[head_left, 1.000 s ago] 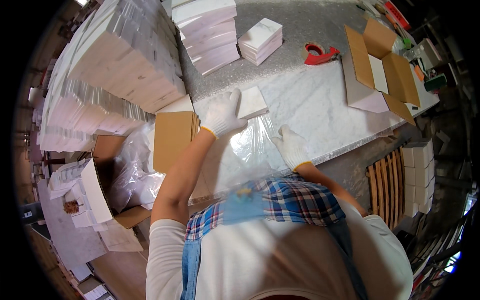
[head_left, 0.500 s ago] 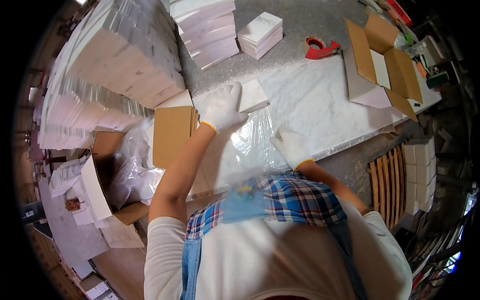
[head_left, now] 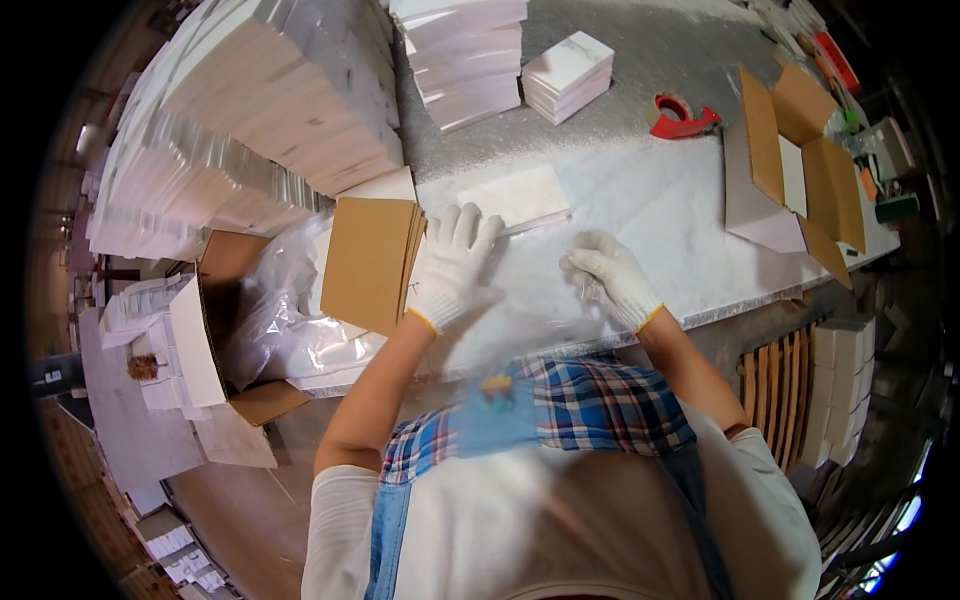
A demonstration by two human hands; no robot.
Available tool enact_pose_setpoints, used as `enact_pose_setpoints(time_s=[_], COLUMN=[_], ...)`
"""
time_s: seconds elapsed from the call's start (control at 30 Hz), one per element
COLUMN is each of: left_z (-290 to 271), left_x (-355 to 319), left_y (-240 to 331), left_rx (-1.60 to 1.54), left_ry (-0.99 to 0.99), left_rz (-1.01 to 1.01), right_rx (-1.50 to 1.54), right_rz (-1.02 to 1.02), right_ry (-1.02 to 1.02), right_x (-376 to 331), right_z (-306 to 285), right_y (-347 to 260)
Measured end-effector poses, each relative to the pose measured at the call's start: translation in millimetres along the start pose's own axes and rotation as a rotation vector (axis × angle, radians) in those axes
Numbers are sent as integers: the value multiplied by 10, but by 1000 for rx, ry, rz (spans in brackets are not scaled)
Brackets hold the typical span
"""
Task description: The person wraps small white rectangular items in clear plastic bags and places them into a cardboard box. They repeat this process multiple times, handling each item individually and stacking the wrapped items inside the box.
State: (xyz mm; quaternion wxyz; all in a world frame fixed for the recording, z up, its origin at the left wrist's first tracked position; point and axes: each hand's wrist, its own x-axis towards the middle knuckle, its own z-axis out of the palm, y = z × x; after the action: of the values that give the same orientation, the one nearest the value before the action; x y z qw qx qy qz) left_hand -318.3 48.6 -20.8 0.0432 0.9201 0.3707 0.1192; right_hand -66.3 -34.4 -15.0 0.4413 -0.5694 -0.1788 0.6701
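Head view: left hand (head_left: 455, 265) lies flat, fingers spread, on a clear plastic bag (head_left: 520, 300); right hand (head_left: 612, 275) pinches the bag's edge; white tile (head_left: 515, 195) just beyond the left fingers.

The desk (head_left: 690, 215) has a pale marbled top with a grey speckled stretch at the far side. On it lie a white tile (head_left: 527, 197), a stack of cardboard sheets (head_left: 368, 260) at the left, a clear plastic bag (head_left: 530, 300) at the near edge, a small tile stack (head_left: 568, 76), a red tape dispenser (head_left: 679, 115), an open carton (head_left: 790, 170) at the right, and tall tile stacks (head_left: 250, 120) at the far left.
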Motion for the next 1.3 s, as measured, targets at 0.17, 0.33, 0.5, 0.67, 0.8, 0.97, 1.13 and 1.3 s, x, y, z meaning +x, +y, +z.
enact_pose_setpoints(time_s=[0.17, 0.33, 0.5, 0.67, 0.8, 0.97, 1.13, 1.3], left_z=[267, 342, 450, 447, 455, 531, 490, 306], left_x=[39, 370, 626, 667, 714, 698, 648, 653], left_y=[155, 26, -281, -260, -288, -327, -282, -264], left_rx=[-265, -1005, -781, -790, -677, -671, -705, -910], left_ry=[331, 521, 416, 365, 299, 360, 324, 179], left_rz=[-107, -710, -870, -939, -970, -920, -926, -988], right_rx=[-10, 38, -71, -489, -592, -698, -755, -719], right_rz=[-63, -87, -170, -358, -464, -422, -474, -378], right_ry=[-215, -239, -204, 115, 50, -57, -55, -77], right_x=[112, 685, 1411, 1760, 1745, 1546, 1596, 1662], right_z=[68, 223, 267, 142, 77, 266, 182, -51], right_y=[-385, -823, -1043, -814, -515, -571, -527, -257])
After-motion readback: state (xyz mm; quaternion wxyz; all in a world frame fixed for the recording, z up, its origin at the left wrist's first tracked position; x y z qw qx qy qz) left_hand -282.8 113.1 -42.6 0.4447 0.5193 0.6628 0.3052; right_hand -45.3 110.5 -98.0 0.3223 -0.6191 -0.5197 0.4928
